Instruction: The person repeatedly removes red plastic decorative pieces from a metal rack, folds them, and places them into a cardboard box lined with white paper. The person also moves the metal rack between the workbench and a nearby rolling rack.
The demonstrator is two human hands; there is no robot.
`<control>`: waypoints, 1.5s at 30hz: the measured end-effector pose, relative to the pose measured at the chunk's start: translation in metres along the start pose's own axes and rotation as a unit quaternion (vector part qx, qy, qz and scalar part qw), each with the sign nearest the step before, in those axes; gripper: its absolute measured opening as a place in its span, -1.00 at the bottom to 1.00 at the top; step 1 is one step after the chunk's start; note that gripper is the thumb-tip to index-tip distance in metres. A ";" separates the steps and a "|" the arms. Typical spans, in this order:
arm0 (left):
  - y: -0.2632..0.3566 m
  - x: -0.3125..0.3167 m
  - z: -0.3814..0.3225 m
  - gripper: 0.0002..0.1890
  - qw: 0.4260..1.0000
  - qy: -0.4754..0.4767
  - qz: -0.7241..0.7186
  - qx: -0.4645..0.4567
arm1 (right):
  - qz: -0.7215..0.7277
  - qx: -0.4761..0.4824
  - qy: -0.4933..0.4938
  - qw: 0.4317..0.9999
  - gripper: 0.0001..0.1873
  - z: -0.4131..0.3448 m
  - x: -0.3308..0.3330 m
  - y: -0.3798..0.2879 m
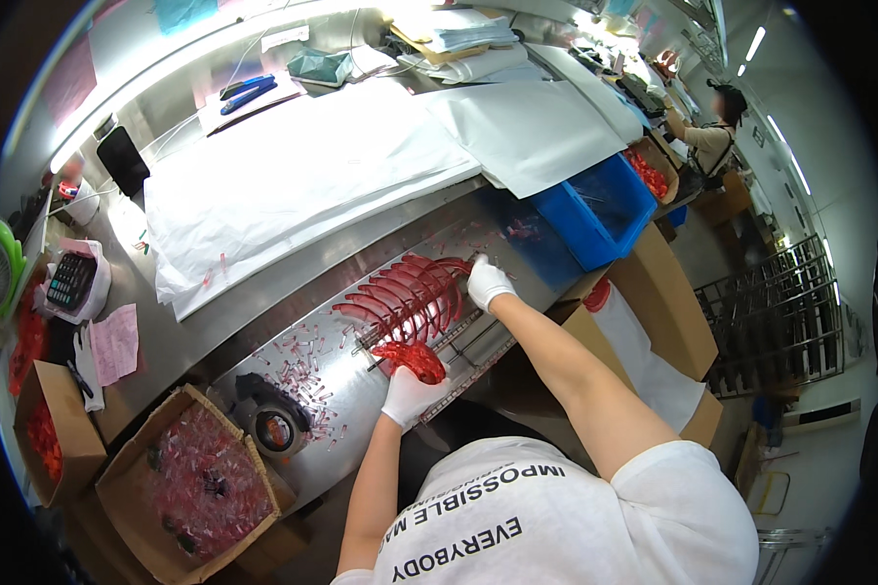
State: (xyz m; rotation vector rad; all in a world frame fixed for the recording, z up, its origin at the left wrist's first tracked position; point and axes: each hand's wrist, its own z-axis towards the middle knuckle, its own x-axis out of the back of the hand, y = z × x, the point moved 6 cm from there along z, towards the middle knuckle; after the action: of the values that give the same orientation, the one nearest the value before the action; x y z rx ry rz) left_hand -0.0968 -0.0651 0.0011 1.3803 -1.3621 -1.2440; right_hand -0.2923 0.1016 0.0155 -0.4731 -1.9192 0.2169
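Observation:
Glossy, curved translucent red plastic pieces (pixel 402 292) stand in a row along a metal rack (pixel 464 340) on the steel worktop (pixel 366 439). My left hand (pixel 413 395), in a white glove, holds a bunch of red translucent pieces (pixel 412 358) at the rack's near end. At the far end, my white-gloved right hand (pixel 489 281) has its fingertips closed at the tip of the row; what they pinch is too small to make out. Many short, clear-pink plastic bits (pixel 300 376) lie scattered left of the rack. Among them sits a dark tape dispenser (pixel 274 424) with a roll.
A cardboard box (pixel 190 482) of pinkish plastic bits stands at lower left, beside a smaller box (pixel 62 431) of red pieces. White sheets (pixel 300 175) cover the back worktop. A blue bin (pixel 593 212) stands right of my right hand. A person (pixel 710 139) works farther off.

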 end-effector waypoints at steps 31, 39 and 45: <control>0.114 -0.175 0.106 -0.87 0.944 0.294 -0.150 -0.026 | 0.675 0.114 -0.479 0.550 -0.46 -0.091 0.137 0.123; 0.090 -0.316 0.166 -0.80 0.992 0.048 -0.100 0.061 | 0.349 0.219 0.103 0.905 -0.59 -0.044 0.166 0.230; -0.002 -0.487 0.224 -0.63 0.944 -0.238 -0.033 0.225 | 0.357 -0.050 0.189 0.914 -0.53 -0.043 0.163 0.409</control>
State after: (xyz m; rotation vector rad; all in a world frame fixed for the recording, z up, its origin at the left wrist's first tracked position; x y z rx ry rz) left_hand -0.2812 0.4377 0.0078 1.4896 -2.0491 -1.4282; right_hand -0.2150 0.5378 0.0207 -1.1905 -1.3168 0.4619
